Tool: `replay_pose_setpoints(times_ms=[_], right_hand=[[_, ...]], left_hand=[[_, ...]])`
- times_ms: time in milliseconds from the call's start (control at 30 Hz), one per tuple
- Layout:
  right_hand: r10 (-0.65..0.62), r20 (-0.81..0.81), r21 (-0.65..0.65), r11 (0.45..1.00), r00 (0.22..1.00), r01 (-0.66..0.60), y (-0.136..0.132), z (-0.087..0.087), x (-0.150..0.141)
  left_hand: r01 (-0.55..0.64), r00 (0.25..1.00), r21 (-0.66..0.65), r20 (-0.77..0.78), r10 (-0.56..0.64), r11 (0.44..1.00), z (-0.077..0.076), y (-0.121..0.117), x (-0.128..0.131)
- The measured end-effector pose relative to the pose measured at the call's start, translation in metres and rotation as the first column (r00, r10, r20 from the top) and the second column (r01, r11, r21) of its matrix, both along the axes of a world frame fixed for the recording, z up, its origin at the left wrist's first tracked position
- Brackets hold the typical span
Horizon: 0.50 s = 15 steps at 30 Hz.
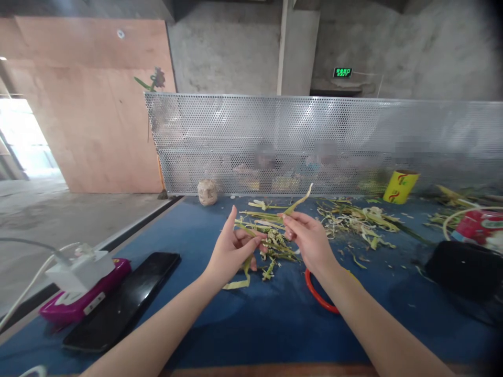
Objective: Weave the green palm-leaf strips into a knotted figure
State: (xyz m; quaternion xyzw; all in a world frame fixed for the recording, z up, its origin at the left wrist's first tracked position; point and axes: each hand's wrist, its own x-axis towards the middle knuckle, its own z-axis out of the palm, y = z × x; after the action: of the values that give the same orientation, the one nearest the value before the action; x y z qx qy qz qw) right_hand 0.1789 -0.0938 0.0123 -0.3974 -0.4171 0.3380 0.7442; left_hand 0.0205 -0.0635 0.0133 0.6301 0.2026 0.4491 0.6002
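Observation:
My left hand (231, 248) is closed, its thumb and fingers pinching a yellowish-green plant strip whose tail hangs below the palm. To its right, my right hand (310, 238) pinches another pale green plant strip (301, 201) that points up and away. The two hands are a little apart above the blue table. Beneath and between them lies a pile of budded green plant sprigs (277, 243), with several long thin stalks behind. A red ring (316, 293) lies below my right forearm, which partly covers it.
Plant scraps (363, 222) lie right of the hands. A yellow roll (400, 187) and a pale lump (207, 192) stand near a perforated metal screen (220, 131). A black phone (126, 301) and purple power strip (88, 298) lie left; a dark object (463, 269) lies right.

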Motion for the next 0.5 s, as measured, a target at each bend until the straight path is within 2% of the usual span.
replay_pose_setpoints(times_ms=[167, 333, 500], right_hand=[[0.066, -0.057, -0.021, 0.997, 0.996, -0.068, -0.0015, 0.0017, -0.0012], [0.085, -0.106, -0.023, 0.996, 0.991, -0.088, -0.0032, 0.0056, 0.002], [0.135, -0.081, -0.044, 0.989, 0.987, -0.139, -0.0031, 0.0028, 0.0031]], left_hand=[[-0.031, 0.999, -0.047, 0.016, 0.032, 0.998, -0.0005, 0.0042, -0.0008], [0.044, 0.997, -0.05, 0.068, -0.041, 0.998, -0.0052, 0.0079, -0.0016], [0.052, 0.997, -0.032, 0.058, -0.05, 0.998, -0.0073, 0.0103, -0.0033]])
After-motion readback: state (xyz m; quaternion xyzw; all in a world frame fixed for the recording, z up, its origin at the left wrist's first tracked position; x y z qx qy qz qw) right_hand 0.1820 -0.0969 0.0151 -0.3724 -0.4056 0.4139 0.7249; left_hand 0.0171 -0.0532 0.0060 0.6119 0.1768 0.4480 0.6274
